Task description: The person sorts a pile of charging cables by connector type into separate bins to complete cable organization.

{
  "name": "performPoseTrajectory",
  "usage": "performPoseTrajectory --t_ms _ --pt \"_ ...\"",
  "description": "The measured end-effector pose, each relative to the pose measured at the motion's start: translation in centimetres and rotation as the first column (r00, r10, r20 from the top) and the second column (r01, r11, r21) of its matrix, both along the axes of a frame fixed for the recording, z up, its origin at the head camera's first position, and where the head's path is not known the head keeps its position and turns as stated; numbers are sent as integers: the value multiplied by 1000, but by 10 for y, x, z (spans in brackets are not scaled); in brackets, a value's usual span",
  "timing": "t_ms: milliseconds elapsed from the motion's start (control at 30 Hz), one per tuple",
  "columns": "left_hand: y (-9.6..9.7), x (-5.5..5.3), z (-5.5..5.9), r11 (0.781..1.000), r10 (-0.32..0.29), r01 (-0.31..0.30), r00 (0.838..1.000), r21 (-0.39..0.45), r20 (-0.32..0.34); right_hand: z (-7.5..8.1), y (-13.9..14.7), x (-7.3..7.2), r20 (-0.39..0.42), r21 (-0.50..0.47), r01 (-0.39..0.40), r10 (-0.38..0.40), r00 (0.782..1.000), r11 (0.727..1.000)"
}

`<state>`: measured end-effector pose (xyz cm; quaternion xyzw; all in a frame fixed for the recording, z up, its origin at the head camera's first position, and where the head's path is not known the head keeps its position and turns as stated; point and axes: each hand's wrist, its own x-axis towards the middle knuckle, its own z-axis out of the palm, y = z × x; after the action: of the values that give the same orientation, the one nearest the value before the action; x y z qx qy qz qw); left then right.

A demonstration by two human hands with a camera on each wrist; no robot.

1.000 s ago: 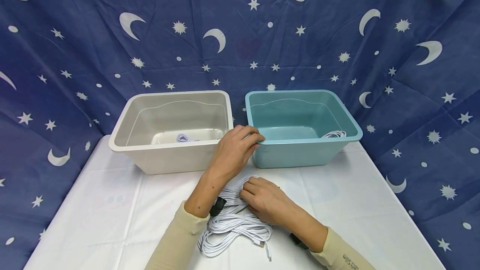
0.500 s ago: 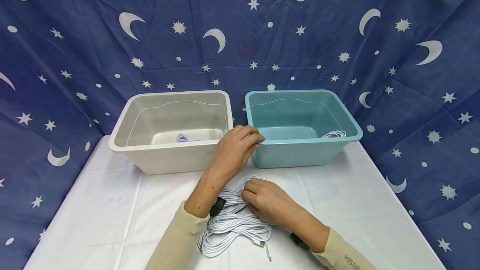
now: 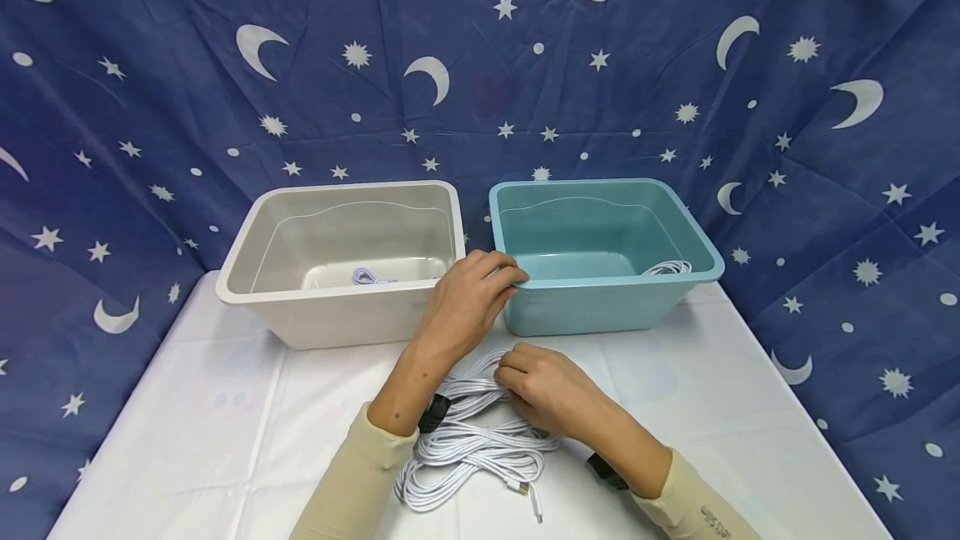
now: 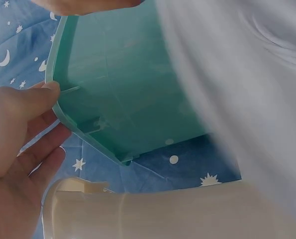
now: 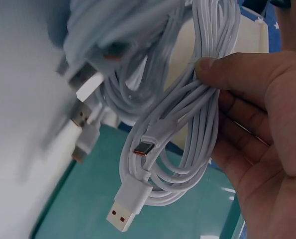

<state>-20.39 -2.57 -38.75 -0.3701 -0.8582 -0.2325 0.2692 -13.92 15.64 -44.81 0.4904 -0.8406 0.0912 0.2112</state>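
Observation:
My left hand (image 3: pixel 468 294) reaches to the near left corner of the teal bin (image 3: pixel 592 308). Its thumb and fingers pinch the bin's rim (image 4: pixel 63 115), as the left wrist view shows. Below the bin, my right hand (image 3: pixel 551 390) grips a coiled white USB cable (image 5: pixel 205 99) between thumb and fingers. A USB-A plug (image 5: pixel 122 214) and a smaller USB-C plug (image 5: pixel 145 148) hang from this coil. More coiled white cables (image 3: pixel 468 461) lie on the table beneath my wrists, two of their plugs pointing towards me.
On the left stands a beige bin (image 3: pixel 337 319) with a small lilac-tinted cable (image 3: pixel 367 276) inside. A coiled white cable (image 3: pixel 667 267) lies in the teal bin's right side. A white cloth (image 3: pixel 187 423) covers the table, and a blue star-and-moon curtain (image 3: pixel 480 90) hangs behind.
My right hand has shifted slightly right and away from me, drawing cable strands along with it. My left hand stays on the teal bin's rim.

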Motion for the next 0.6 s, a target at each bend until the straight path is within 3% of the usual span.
performPoseTrajectory --t_ms 600 --pt "1 0 0 1000 -3 3 1000 6 5 34 27 -6 -61 -56 52 -55 997 997"
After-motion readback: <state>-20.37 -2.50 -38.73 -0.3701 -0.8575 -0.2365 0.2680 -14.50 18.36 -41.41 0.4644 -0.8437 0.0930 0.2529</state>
